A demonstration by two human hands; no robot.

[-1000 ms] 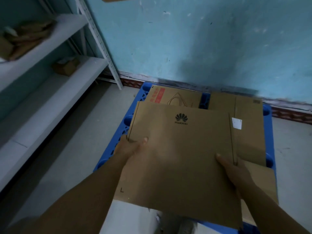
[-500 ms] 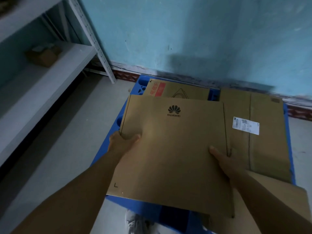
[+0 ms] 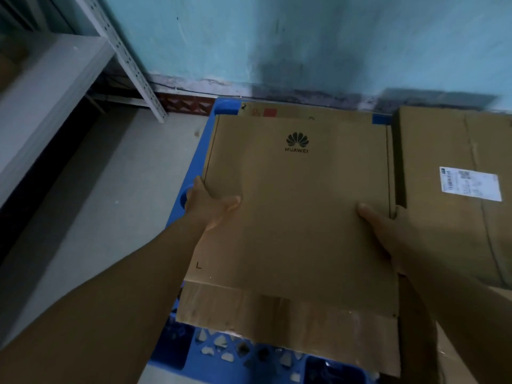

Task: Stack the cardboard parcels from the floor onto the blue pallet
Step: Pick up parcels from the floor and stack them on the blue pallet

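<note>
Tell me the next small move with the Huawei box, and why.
Probably lower it flat and let go. Both hands, left hand and right hand, grip the Huawei box by its sides over the blue pallet, above the red-marked box and beside the labelled box.

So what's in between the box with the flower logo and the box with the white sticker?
In the head view, nothing sits between the logo box and the sticker box, only a narrow dark gap. The right hand grips the logo box's edge there.
</note>
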